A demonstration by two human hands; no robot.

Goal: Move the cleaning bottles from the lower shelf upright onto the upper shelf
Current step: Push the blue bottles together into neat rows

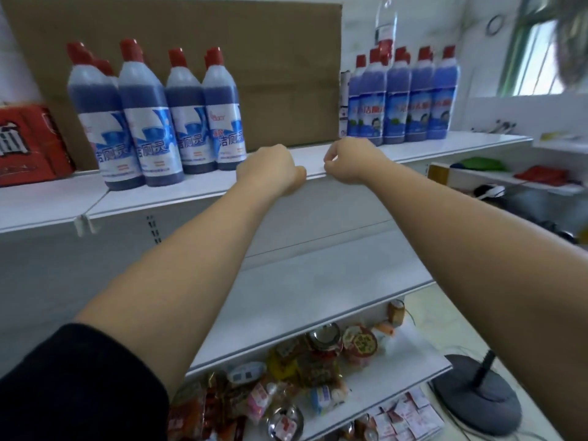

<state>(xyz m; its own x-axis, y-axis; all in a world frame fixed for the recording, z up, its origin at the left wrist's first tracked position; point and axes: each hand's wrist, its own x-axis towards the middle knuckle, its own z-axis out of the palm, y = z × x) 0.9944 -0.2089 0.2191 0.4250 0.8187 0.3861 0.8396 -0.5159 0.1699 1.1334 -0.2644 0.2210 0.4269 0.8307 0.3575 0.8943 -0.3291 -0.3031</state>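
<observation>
Several blue cleaning bottles with red caps (152, 122) stand upright on the left of the upper shelf (318, 157). A second row of blue bottles (404, 97) stands upright on the right of the same shelf. My left hand (270, 171) and my right hand (353, 160) are both at the shelf's front edge between the two groups, fingers curled, nothing held. The lower shelf (318, 281) below my arms shows a bare grey board with no bottle on it.
A brown cardboard sheet (280, 68) leans behind the upper shelf. A red box (28, 144) sits at far left. A clear bottle (385, 20) stands behind the right row. Snack packets and jars (318, 367) fill the bottom shelf. A black stand base (477, 396) lies on the floor.
</observation>
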